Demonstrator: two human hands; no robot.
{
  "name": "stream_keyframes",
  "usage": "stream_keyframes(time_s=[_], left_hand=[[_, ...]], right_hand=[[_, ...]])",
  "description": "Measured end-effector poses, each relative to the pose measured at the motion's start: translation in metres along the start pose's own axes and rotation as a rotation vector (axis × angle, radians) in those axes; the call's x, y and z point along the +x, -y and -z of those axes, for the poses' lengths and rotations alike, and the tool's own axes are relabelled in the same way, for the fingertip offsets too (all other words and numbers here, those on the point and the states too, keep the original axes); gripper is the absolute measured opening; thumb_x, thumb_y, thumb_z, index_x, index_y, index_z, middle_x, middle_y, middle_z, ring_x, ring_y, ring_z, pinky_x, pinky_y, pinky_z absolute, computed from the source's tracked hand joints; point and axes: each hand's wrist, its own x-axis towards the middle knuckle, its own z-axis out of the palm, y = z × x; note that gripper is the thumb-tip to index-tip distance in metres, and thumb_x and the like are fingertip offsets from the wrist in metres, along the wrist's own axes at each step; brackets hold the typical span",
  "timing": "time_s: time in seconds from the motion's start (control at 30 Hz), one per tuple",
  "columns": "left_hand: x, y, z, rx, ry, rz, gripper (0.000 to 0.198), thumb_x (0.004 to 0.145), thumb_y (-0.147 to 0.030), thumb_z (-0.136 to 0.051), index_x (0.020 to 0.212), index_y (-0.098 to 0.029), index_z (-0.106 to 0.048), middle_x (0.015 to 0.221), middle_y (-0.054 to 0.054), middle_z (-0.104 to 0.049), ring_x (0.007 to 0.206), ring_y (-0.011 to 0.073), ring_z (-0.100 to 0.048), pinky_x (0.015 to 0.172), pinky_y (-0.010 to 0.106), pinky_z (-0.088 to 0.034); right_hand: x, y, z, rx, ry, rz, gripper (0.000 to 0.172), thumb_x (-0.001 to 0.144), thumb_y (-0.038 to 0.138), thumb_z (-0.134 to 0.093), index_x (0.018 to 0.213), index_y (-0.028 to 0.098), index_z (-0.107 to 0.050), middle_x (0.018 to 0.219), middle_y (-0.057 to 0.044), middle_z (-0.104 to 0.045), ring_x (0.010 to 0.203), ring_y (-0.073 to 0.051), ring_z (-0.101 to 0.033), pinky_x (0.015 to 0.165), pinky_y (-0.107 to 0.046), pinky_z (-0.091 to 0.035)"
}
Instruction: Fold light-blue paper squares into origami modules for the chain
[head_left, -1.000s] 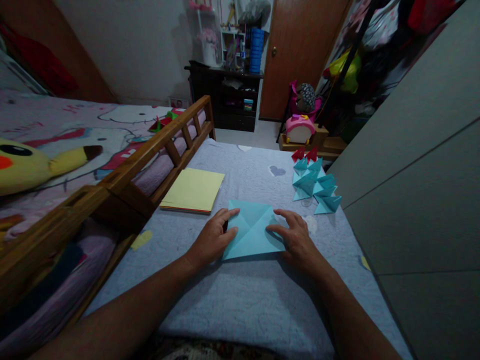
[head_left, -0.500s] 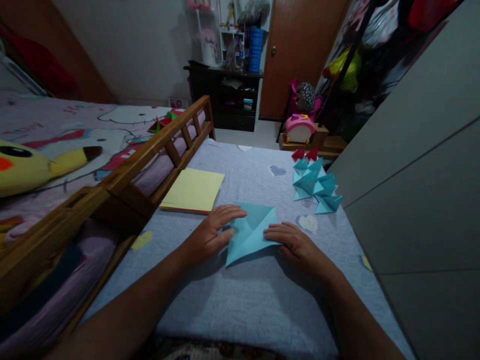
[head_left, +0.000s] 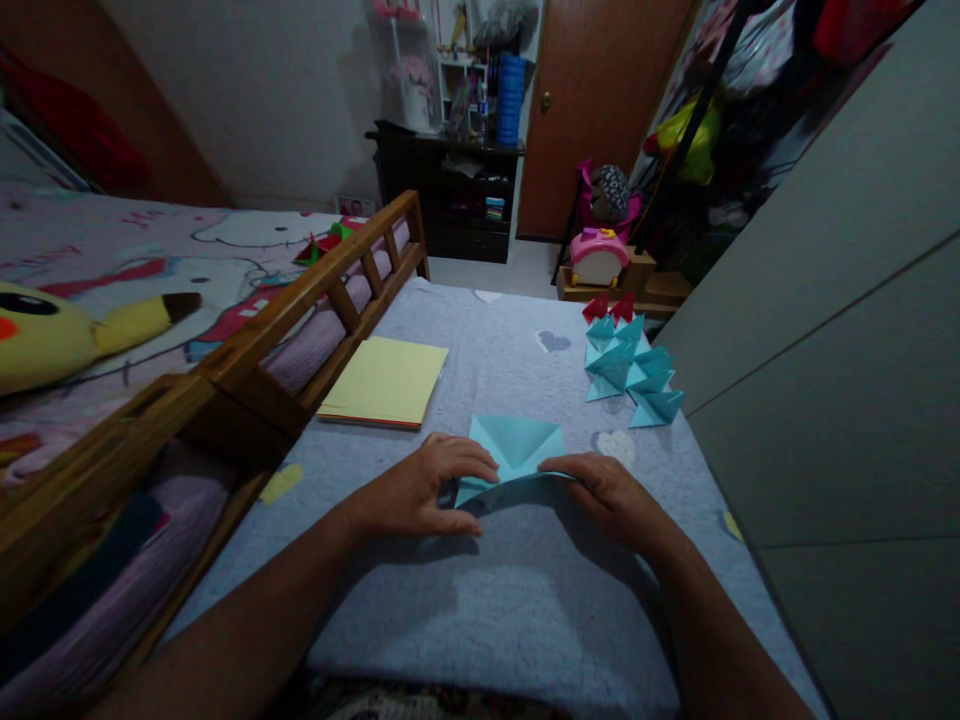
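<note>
A light blue square of paper (head_left: 517, 447) with crease lines lies on the blue-grey blanket (head_left: 517, 590) in front of me. Its near edge is lifted off the blanket and curls up. My left hand (head_left: 424, 490) pinches the paper's near left corner, fingers closed on it. My right hand (head_left: 611, 490) grips the near right corner the same way. The far half of the sheet rests flat.
A stack of yellow paper (head_left: 384, 380) lies to the left, beside a wooden bed rail (head_left: 300, 310). Several folded blue and red paper pieces (head_left: 630, 365) sit at the right by a grey cupboard wall (head_left: 832, 340). A yellow plush toy (head_left: 60, 330) lies on the neighbouring bed.
Both hands slid back to the sheet's near corners and raised its near edge; the paper, flat a second ago, now bends upward at the front.
</note>
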Motion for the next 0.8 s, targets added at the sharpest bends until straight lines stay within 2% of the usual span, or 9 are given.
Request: stream_keyframes(time_s=[0.1,0.13,0.23,0.33,0.47,0.57,0.67,0.77,0.8], left_hand=[[0.001,-0.004,0.001,-0.055,0.029,-0.002,0.063,0.065,-0.047,-0.089,0.122,-0.034,-0.068,0.127,0.005,-0.069,0.125,0.0303,-0.056,0.113,0.05,-0.033],[0.002,-0.004,0.001,-0.06,0.035,0.004,0.059,0.068,-0.046,-0.087,0.122,-0.034,-0.068,0.127,0.005,-0.069,0.124,0.0298,-0.057,0.112,0.05,-0.033],[0.003,-0.003,-0.003,-0.037,0.057,0.026,0.022,0.089,-0.038,-0.066,0.108,-0.03,-0.072,0.111,0.005,-0.074,0.108,0.0249,-0.064,0.103,0.044,-0.041],[0.004,0.001,-0.009,0.007,0.031,0.075,0.025,0.095,-0.031,-0.049,0.092,-0.024,-0.073,0.088,0.005,-0.073,0.085,0.0205,-0.065,0.084,0.036,-0.047],[0.003,0.003,-0.011,0.006,-0.015,0.141,0.024,0.092,-0.031,-0.049,0.083,-0.02,-0.069,0.075,0.003,-0.066,0.071,0.0173,-0.06,0.07,0.029,-0.045],[0.002,0.001,-0.01,-0.049,-0.028,0.149,0.022,0.091,-0.028,-0.048,0.082,-0.02,-0.067,0.076,0.002,-0.065,0.071,0.0165,-0.059,0.069,0.029,-0.044],[0.002,0.002,-0.011,-0.087,-0.077,0.189,0.016,0.089,-0.026,-0.052,0.081,-0.021,-0.064,0.072,0.0,-0.063,0.068,0.0157,-0.058,0.066,0.028,-0.043],[0.002,0.005,-0.013,-0.114,-0.144,0.283,0.008,0.086,-0.024,-0.057,0.089,-0.02,-0.064,0.066,-0.002,-0.059,0.061,0.014,-0.054,0.057,0.025,-0.037],[0.003,0.006,-0.014,-0.12,-0.158,0.315,0.012,0.085,-0.024,-0.059,0.096,-0.02,-0.063,0.063,-0.004,-0.056,0.057,0.0134,-0.052,0.055,0.025,-0.035]], right_hand=[[0.0,0.003,0.003,0.046,0.031,-0.011,0.033,0.092,0.016,-0.044,0.104,0.025,-0.074,0.092,-0.002,-0.077,0.084,-0.018,-0.071,0.077,-0.03,-0.052],[-0.001,0.004,0.004,0.064,0.038,-0.018,0.033,0.092,0.017,-0.043,0.103,0.025,-0.073,0.09,-0.002,-0.077,0.082,-0.017,-0.07,0.076,-0.029,-0.052],[-0.002,0.003,0.005,0.119,0.056,-0.04,0.031,0.095,0.019,-0.043,0.102,0.024,-0.072,0.087,-0.001,-0.075,0.079,-0.016,-0.068,0.073,-0.027,-0.05],[-0.004,0.001,0.006,0.144,0.062,-0.043,0.026,0.096,0.023,-0.046,0.099,0.023,-0.072,0.082,-0.001,-0.072,0.073,-0.015,-0.065,0.07,-0.027,-0.049],[-0.004,-0.001,0.006,0.147,0.08,-0.071,0.018,0.089,0.021,-0.057,0.101,0.023,-0.07,0.083,0.0,-0.072,0.071,-0.014,-0.064,0.069,-0.026,-0.05],[-0.002,-0.002,0.006,0.132,0.083,-0.048,0.015,0.087,0.018,-0.059,0.098,0.023,-0.069,0.089,-0.002,-0.073,0.077,-0.015,-0.066,0.072,-0.028,-0.051],[-0.001,-0.001,0.006,0.113,0.085,-0.032,0.011,0.09,0.02,-0.054,0.089,0.023,-0.065,0.082,0.0,-0.069,0.072,-0.015,-0.063,0.07,-0.028,-0.05],[-0.001,-0.001,0.005,0.11,0.078,-0.041,0.013,0.094,0.023,-0.05,0.084,0.023,-0.059,0.078,0.001,-0.064,0.069,-0.014,-0.059,0.068,-0.027,-0.047],[-0.001,-0.002,0.004,0.109,0.073,-0.055,0.014,0.094,0.024,-0.049,0.082,0.023,-0.057,0.076,0.001,-0.063,0.069,-0.015,-0.059,0.066,-0.027,-0.046]])
